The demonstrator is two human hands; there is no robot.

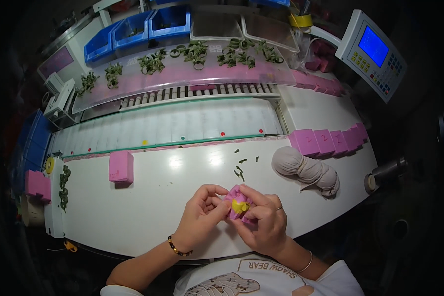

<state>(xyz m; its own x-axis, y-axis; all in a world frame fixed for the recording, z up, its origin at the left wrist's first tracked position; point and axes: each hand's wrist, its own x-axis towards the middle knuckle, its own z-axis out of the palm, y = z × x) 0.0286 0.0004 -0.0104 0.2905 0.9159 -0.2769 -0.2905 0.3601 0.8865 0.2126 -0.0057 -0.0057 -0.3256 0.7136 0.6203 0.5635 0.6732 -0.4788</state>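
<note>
Near the front edge of the table, both hands grip one small pink rubber mould [235, 190] that is spread apart. A bright yellow piece [239, 206] shows in its middle; its exact shape is too small to tell. My left hand [201, 215] pinches the mould's left side with thumb and fingers. From the right, my right hand [265, 223] curls round the other side, fingertips touching the yellow piece. Small dark green scraps [239, 171] lie just beyond the hands. A closed pink mould block [121, 166] stands farther left.
On the right lie a rolled grey cloth [303, 170] and a row of pink mould blocks [325, 142]. A white padded strip [172, 123] with coloured pins crosses behind. Green ring-shaped pieces [195, 52] rest on a clear sheet before blue bins [168, 19]. A control panel [374, 54] stands far right.
</note>
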